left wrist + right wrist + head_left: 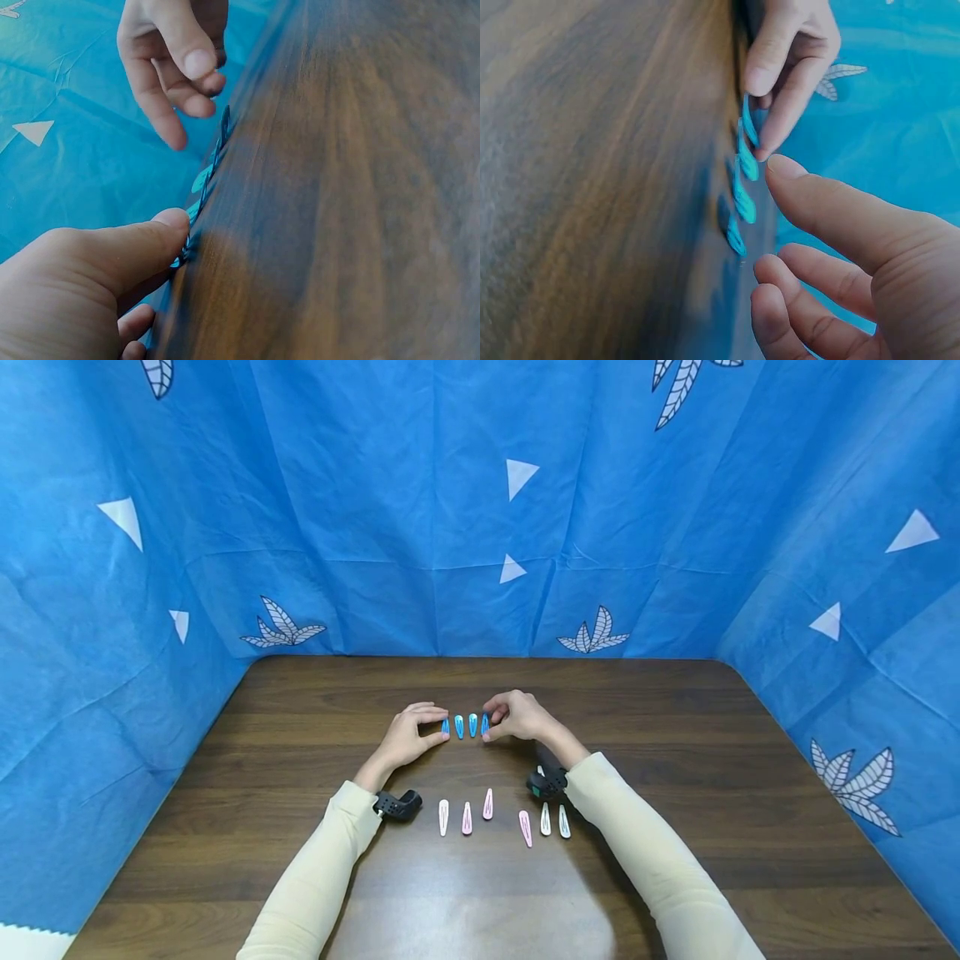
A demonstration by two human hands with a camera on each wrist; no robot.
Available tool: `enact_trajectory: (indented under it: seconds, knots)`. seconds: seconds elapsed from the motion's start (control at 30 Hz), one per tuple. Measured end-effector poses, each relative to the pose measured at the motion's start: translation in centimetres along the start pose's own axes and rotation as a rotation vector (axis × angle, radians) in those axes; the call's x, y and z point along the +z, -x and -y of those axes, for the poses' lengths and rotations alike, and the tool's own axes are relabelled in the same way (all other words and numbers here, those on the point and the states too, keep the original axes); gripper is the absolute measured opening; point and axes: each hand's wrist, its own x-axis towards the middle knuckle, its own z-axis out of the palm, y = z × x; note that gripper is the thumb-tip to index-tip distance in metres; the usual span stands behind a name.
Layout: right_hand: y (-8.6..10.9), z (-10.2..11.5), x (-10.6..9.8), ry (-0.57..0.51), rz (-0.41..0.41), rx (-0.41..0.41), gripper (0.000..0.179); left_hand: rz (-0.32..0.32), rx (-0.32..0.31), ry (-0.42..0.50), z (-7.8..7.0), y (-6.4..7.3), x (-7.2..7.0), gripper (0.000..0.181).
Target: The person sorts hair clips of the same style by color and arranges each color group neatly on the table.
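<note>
Blue snap hair clips stand in a short row on the wooden table, seen in the head view. At the row's left end, my left hand (pixel 407 735) pinches the outermost blue hair clip (pixel 446 727) lengthwise between thumb and forefinger. Two lighter blue clips (pixel 459 727) lie in the middle of the row. Around the blue clip at the right end (pixel 485 724) is my right hand (pixel 517 717), its thumb and fingers spread apart. The right wrist view shows this right-end clip (pixel 736 238) lying on the table, with a gap to the right fingertips.
Nearer on the table (pixel 300 877) lie pink clips (pixel 488 804) and white clips (pixel 545 820) in a loose line. Another pale clip (pixel 540 770) is partly covered by the black right wrist device (pixel 547 782). A blue patterned cloth (pixel 480 510) hangs around the table's back and sides.
</note>
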Motion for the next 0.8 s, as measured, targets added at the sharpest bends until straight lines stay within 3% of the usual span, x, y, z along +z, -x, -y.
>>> enact_trajectory:
  seconds: [0.37,0.8]
  knots:
    - [3.2,-0.9,-1.7,-0.100,-0.063,-0.088,0.050,0.006,-0.002,0.001,-0.1,-0.1,0.2,0.041]
    - [8.1,-2.9,-2.5,-0.189,-0.127,-0.151,0.048,-0.039,-0.009,0.070,-0.1,0.1,-0.1,0.041]
